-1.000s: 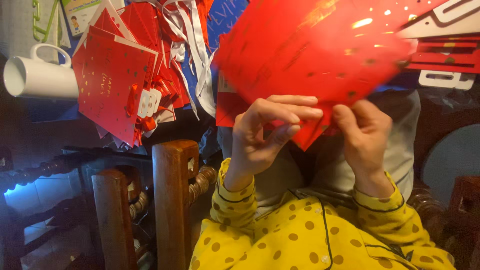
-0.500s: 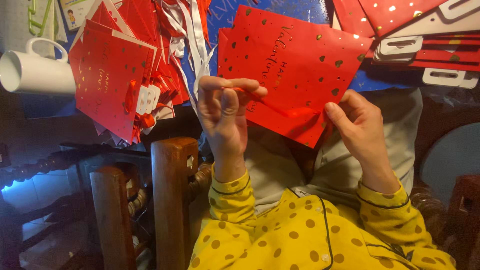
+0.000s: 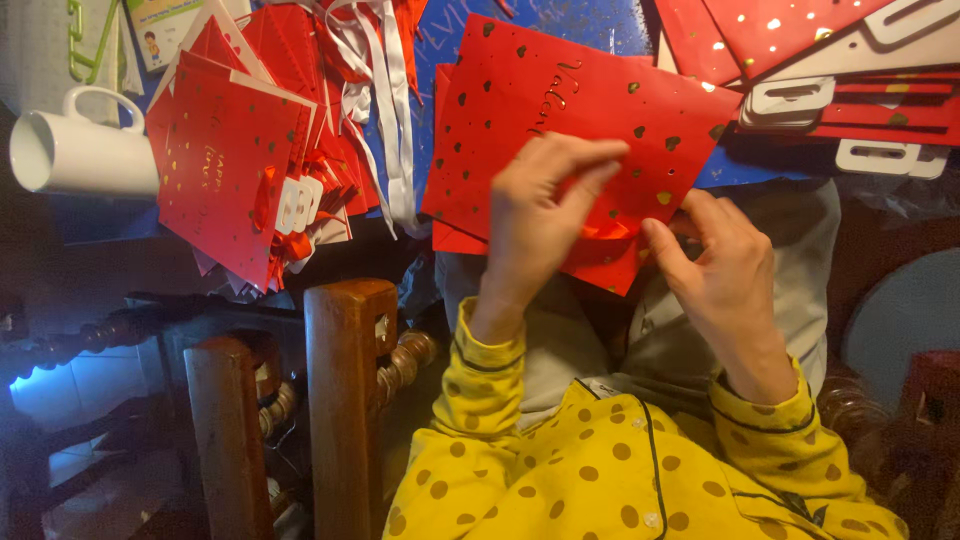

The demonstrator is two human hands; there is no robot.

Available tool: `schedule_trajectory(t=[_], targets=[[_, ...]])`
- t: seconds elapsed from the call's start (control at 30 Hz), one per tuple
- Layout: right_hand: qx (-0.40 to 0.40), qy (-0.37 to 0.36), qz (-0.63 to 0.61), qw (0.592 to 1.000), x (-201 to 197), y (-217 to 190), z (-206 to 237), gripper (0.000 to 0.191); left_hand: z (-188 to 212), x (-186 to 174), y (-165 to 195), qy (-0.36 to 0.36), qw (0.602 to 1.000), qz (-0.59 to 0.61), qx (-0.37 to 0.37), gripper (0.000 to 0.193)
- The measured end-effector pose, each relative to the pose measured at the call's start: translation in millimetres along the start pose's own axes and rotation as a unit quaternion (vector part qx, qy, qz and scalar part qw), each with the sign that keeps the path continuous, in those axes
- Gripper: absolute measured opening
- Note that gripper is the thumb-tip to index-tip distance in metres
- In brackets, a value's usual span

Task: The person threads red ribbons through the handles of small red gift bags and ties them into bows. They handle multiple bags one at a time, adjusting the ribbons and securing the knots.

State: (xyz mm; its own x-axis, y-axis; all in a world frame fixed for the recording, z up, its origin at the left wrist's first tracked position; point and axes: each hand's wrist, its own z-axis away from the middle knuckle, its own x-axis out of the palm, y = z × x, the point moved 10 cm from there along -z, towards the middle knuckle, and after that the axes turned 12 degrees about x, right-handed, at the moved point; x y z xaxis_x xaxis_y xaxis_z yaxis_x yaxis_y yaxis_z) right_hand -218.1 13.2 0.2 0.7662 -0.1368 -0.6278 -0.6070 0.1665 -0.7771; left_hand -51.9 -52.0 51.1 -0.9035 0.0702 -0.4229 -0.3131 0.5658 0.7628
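A flat red gift bag (image 3: pixel 560 130) with gold hearts lies centre; similar red bags (image 3: pixel 225 170) are stacked left.

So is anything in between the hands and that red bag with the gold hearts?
No. Both hands already touch the red bag: the left hand lies on its front, and the right hand pinches its lower edge beside the orange ribbon.

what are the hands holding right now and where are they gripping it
Both the left hand and right hand pinch a red gold-spotted gift bag at its lower edge.
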Motion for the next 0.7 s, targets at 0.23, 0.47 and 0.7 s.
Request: schedule_trajectory(t=[0.23,0.47,0.7], targets=[[0.050,-0.036,-0.133,0.989,2.6,4.7,-3.2,0.057,-5.6,23.7,20.9,-0.049,0.988,-0.142,0.041,0.012],[0.022,-0.037,-0.123,0.991,5.3,-0.1,-2.1,0.059,-11.6,33.0,45.3,-0.111,0.950,-0.261,0.128,0.019],[-0.043,0.021,0.032,0.998,4.8,-7.9,5.3,0.055,-10.5,52.8,53.4,-0.147,0.921,-0.322,0.165,0.010]])
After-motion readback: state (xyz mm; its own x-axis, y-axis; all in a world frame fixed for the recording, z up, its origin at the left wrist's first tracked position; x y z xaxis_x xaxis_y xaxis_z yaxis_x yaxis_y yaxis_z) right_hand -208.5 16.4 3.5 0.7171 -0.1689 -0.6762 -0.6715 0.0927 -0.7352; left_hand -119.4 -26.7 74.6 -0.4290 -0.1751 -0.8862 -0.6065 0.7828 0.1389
